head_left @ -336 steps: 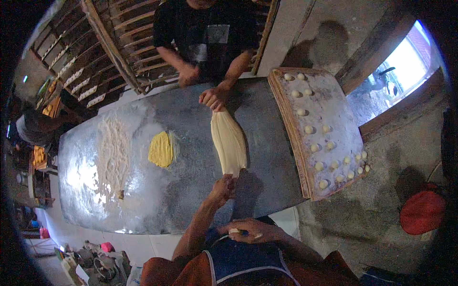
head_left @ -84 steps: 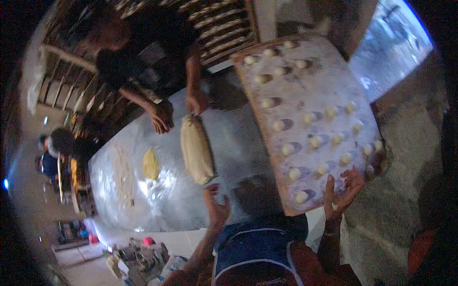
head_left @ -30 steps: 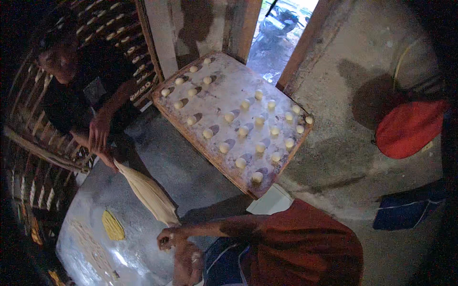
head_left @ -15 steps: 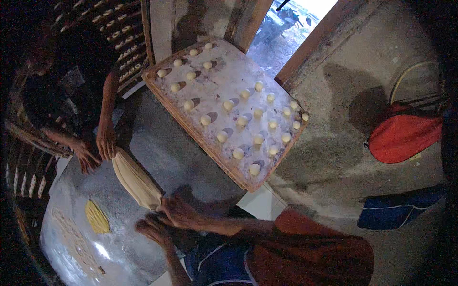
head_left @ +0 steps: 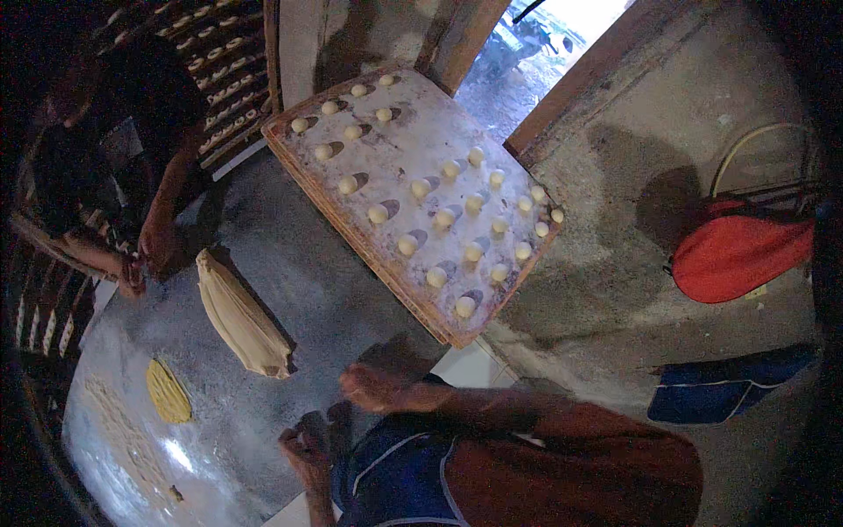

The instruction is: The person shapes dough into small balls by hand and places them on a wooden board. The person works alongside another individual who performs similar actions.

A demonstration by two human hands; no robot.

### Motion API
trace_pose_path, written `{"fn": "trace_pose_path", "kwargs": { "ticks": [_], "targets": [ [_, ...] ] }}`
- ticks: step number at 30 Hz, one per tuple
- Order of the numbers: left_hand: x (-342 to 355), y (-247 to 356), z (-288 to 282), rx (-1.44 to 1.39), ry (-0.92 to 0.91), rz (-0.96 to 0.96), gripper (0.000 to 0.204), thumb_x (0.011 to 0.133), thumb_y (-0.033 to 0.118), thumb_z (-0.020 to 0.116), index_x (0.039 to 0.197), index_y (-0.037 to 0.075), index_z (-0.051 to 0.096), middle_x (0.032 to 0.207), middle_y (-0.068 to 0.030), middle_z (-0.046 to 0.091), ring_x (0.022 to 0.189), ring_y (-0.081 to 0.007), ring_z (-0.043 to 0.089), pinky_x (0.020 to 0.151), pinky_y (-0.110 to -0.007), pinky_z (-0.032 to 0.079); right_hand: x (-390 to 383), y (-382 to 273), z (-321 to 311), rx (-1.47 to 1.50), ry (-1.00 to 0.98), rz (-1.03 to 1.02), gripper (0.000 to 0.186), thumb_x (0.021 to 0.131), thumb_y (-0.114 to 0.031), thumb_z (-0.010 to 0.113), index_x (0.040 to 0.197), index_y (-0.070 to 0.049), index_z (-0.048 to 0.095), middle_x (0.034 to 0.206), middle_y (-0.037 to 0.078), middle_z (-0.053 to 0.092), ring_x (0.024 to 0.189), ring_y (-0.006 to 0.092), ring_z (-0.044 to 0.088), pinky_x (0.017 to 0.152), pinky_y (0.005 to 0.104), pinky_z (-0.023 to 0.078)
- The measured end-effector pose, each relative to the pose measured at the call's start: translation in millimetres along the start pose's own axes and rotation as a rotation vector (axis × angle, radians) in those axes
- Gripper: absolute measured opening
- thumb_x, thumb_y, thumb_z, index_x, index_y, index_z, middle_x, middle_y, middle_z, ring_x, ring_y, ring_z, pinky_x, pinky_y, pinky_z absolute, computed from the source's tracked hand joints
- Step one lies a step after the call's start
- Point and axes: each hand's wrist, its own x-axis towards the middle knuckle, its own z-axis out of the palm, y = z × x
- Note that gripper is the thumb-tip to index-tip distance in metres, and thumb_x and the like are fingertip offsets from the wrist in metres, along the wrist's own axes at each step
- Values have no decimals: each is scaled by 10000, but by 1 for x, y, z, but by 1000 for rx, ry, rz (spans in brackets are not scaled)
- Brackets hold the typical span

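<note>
A long folded sheet of pale dough (head_left: pixel 241 325) lies on the grey tabletop (head_left: pixel 290 237), untouched by any hand. My right hand (head_left: pixel 378 391) is closed, a short way to the right of the dough's near end. Below it, my left hand (head_left: pixel 306 446) has its fingers curled in over the table's near side. Whatever either hand might hold is hidden. To the left of the dough sits a smaller yellow lump of dough (head_left: pixel 169 392). Across the table, a co-worker's hands (head_left: pixel 140 259) are close together, clear of the dough.
A wooden board (head_left: pixel 404 114) with several small dough balls stands beyond the table. Racks of shaped pieces (head_left: pixel 233 88) line the far left. Crumbly residue (head_left: pixel 132 430) streaks the tabletop. A red bag (head_left: pixel 742 250) and a blue cloth item (head_left: pixel 729 386) are on the right.
Both my hands have drawn back from the dough's near end, and the right one has let go. The co-worker's hand has released the far end and pulled back.
</note>
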Motion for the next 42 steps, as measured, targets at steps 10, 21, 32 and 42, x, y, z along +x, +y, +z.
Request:
{"fn": "trace_pose_path", "kwargs": {
  "ticks": [10,21,32,42],
  "targets": [
    [5,-1,-10,133,-75,-59,354,979,261,600,1070,-28,417,1014,-221,504,875,-362,515,792,-462,441,-8,-7,20,61,312,-79,380,930,-334,633,1097,-2,556,923,155,631,868,365,616,778,517,476],
    [1,-23,-13,283,-5,-240,522,1005,359,537,1252,-84,417,1150,-250,517,1083,-377,514,983,-469,411,-13,12,23,-127,344,-71,279,918,-243,633,1067,-12,590,908,146,651,846,381,640,852,536,489],
    [30,-1,-93,122,-310,124,368,818,205,746,1107,14,622,1082,-177,606,1064,-395,573,923,-500,477,-22,29,-27,-199,558,-6,341,965,-283,561,1146,5,584,1191,191,570,1114,380,572,934,513,497],
    [221,326,40,241,-658,766,402,810,78,772,1177,16,619,1091,-160,620,1046,-355,593,942,-464,488,-49,25,-25,508,601,-80,316,976,-206,542,1125,72,564,1275,262,508,1278,431,503,1069,504,433]
  ]
}}
